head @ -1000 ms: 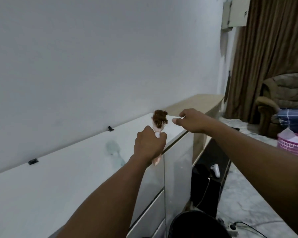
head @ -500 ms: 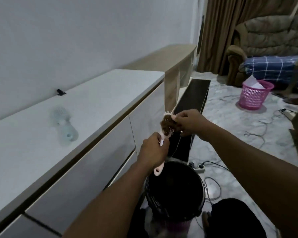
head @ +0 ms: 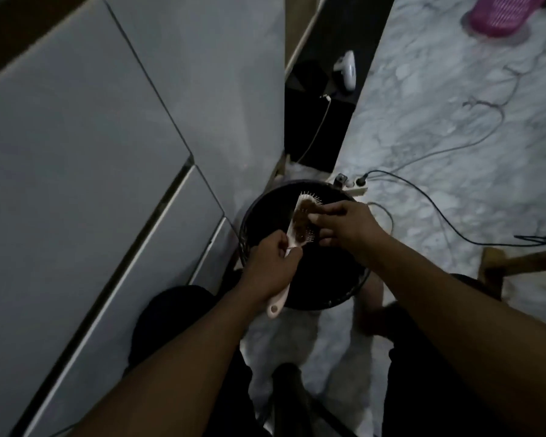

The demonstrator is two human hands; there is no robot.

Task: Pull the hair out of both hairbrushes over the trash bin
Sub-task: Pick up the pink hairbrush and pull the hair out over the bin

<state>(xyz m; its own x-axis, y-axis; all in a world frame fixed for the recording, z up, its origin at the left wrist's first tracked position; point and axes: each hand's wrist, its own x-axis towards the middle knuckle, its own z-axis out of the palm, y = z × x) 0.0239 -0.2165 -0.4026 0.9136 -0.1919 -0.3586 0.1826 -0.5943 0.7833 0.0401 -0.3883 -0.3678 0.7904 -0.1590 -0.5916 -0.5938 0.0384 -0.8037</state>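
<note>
Hairbrush (head: 297, 225), one only in view, is held above the open black trash bin (head: 252, 216), which stands on the marble floor (head: 438, 137) against the white drawer fronts (head: 76, 152). The left hand (head: 270, 269) is wrapped around the pale handle, whose end pokes out below the wrist. The right hand (head: 344, 225) pinches the brown hair (head: 301, 223) matted in the bristles. One pink basket (head: 505, 11) stands well apart, and one power strip (head: 352, 186) lies just beside the bin.

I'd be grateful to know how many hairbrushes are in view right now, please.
1. The hairbrush is over the black bin, its handle in the left hand, with the right hand at its bristles. A second brush may be out of frame.
</note>
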